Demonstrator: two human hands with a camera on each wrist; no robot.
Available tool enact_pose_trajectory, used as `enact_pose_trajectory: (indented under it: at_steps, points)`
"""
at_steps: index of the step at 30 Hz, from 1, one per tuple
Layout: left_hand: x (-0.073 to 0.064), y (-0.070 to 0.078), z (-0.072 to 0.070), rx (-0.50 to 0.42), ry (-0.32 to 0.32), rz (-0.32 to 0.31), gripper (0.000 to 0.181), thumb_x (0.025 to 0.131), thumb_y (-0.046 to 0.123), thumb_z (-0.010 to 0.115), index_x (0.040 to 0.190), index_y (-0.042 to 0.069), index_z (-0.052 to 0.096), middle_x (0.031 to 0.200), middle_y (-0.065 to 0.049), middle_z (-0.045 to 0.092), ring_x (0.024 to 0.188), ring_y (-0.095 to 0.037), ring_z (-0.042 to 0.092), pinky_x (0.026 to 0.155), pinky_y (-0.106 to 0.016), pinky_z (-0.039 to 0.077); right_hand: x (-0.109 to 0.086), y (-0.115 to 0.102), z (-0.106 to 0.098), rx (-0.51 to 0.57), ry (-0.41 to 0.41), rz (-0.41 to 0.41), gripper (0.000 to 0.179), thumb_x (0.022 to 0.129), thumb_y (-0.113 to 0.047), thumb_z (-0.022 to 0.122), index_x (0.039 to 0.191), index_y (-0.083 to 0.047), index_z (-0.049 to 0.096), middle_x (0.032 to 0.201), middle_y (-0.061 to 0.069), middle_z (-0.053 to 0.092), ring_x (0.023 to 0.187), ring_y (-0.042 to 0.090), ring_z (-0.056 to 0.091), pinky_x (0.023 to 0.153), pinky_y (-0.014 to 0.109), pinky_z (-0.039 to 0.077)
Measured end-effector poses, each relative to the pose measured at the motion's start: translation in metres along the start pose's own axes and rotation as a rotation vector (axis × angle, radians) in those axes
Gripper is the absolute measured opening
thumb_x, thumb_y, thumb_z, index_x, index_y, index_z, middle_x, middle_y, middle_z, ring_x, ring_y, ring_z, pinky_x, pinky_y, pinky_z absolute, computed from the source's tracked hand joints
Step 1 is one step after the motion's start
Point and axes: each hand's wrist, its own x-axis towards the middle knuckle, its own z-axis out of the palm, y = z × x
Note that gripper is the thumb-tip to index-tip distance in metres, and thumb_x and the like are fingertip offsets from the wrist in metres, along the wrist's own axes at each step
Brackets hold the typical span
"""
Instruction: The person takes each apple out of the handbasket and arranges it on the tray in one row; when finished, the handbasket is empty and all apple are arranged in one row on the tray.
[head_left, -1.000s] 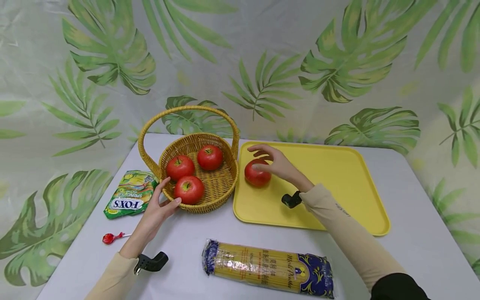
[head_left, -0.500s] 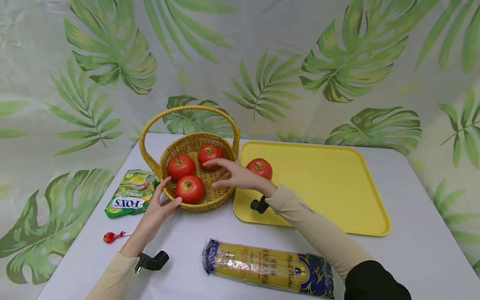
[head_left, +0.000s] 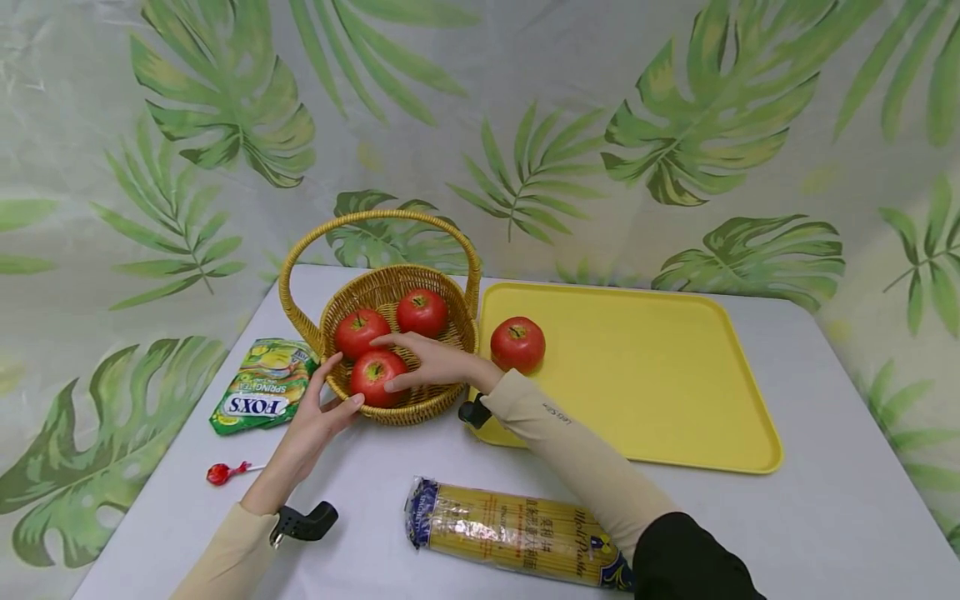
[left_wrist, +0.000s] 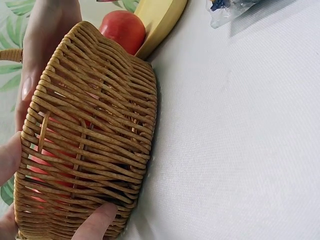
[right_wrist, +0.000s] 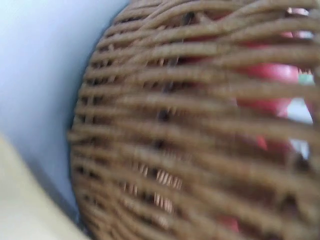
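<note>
A wicker basket [head_left: 442,392] with a tall arched handle holds three red apples, among them a front apple [head_left: 372,385], a left apple [head_left: 358,330] and a back apple [head_left: 422,312]. My left hand [head_left: 318,429] grips the basket's front left rim; in the left wrist view its thumb [left_wrist: 97,224] presses the woven wall. Over the basket's right rim reaches my right hand [head_left: 438,365], its fingers and thumb spread on either side of the front apple. Whether they press on it is unclear. The right wrist view shows mostly blurred wicker [right_wrist: 190,115].
Right of the basket lies a yellow tray [head_left: 637,375] with another apple [head_left: 517,344] at its left end. A spaghetti pack [head_left: 510,533] lies in front, partly under the right sleeve. Left are a green candy bag [head_left: 262,387] and a red lollipop [head_left: 219,474].
My right hand has moved left from the apple on the tray, over the basket's rim, to the front apple. My left hand has stayed on the basket.
</note>
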Motion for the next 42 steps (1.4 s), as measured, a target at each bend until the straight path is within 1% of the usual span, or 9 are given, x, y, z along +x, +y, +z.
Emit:
enact_pose_trajectory:
  at_steps: [3,5,17,23,25,28,30,37,42]
  points:
    - [0.0,0.0,0.0,0.001,0.002,0.002,0.076,0.097,0.018,0.058,0.154,0.027,0.009,0.157,-0.005,-0.012,0.137,-0.047,0.017,0.102,-0.048,0.036,0.003,-0.003,0.004,0.098,-0.016,0.061,0.067,0.09,-0.023,0.068,0.148,-0.017,0.033,0.134,0.015,0.035,0.08,0.035,0.065,0.072,0.037,0.057]
    - [0.0,0.0,0.0,-0.001,0.002,0.004,0.076,0.097,0.017,0.058,0.154,0.027,0.009,0.157,-0.005,-0.012,0.137,-0.047,0.017,0.102,-0.048,0.036,0.005,-0.004,0.007,0.116,-0.013,0.081,0.067,0.09,-0.023,0.069,0.147,-0.018,0.034,0.131,0.015,0.036,0.078,0.033,0.065,0.071,0.035,0.057]
    - [0.0,0.001,0.0,0.001,0.002,-0.002,0.076,0.097,0.018,0.058,0.154,0.028,0.009,0.156,-0.005,-0.011,0.137,-0.045,0.02,0.104,-0.047,0.035,0.016,0.001,0.014,0.08,0.038,0.038,0.063,0.085,-0.011,0.074,0.139,-0.012,0.043,0.132,0.013,0.044,0.092,0.019,0.057,0.066,0.029,0.056]
    - [0.0,0.0,0.0,-0.007,-0.004,0.004,0.075,0.097,0.017,0.057,0.154,0.028,0.009,0.156,-0.005,-0.011,0.137,-0.045,0.019,0.103,-0.047,0.035,0.01,0.0,0.006,0.003,0.07,0.012,0.062,0.083,-0.019,0.076,0.137,-0.015,0.048,0.134,0.009,0.048,0.112,0.02,0.051,0.088,0.03,0.049]
    - [0.0,0.0,0.0,-0.007,-0.004,0.005,0.075,0.097,0.017,0.057,0.154,0.028,0.009,0.156,-0.005,-0.011,0.137,-0.045,0.019,0.103,-0.047,0.035,0.008,0.0,0.002,0.01,0.077,0.005,0.062,0.082,-0.021,0.077,0.137,-0.017,0.048,0.136,0.007,0.047,0.112,0.019,0.052,0.089,0.029,0.048]
    - [0.0,0.0,0.0,-0.01,-0.006,0.004,0.076,0.097,0.017,0.058,0.154,0.028,0.009,0.156,-0.005,-0.012,0.137,-0.045,0.019,0.103,-0.047,0.035,0.004,0.0,-0.002,0.105,0.072,0.017,0.062,0.082,-0.021,0.076,0.137,-0.02,0.048,0.137,0.006,0.044,0.102,0.02,0.058,0.078,0.032,0.055]
    - [0.0,0.0,0.0,-0.013,-0.007,0.005,0.076,0.097,0.017,0.058,0.154,0.028,0.009,0.156,-0.005,-0.012,0.137,-0.045,0.019,0.103,-0.046,0.035,0.0,0.0,-0.006,0.174,0.067,0.031,0.062,0.083,-0.02,0.076,0.138,-0.022,0.047,0.137,0.006,0.042,0.093,0.021,0.061,0.07,0.035,0.058]
    - [0.0,0.0,0.0,-0.015,-0.007,0.008,0.076,0.097,0.015,0.058,0.154,0.025,0.009,0.156,-0.007,-0.012,0.137,-0.045,0.019,0.103,-0.045,0.035,-0.015,-0.004,-0.02,0.275,0.078,0.033,0.063,0.085,-0.018,0.073,0.14,-0.023,0.045,0.136,0.01,0.041,0.081,0.045,0.064,0.075,0.052,0.055]
    - [0.0,-0.001,0.0,-0.011,-0.003,0.012,0.076,0.096,0.015,0.059,0.154,0.024,0.01,0.156,-0.007,-0.011,0.137,-0.045,0.02,0.102,-0.044,0.036,-0.026,-0.002,-0.03,0.293,0.105,0.029,0.063,0.084,-0.022,0.074,0.14,-0.028,0.045,0.138,0.009,0.037,0.079,0.052,0.06,0.075,0.056,0.053]
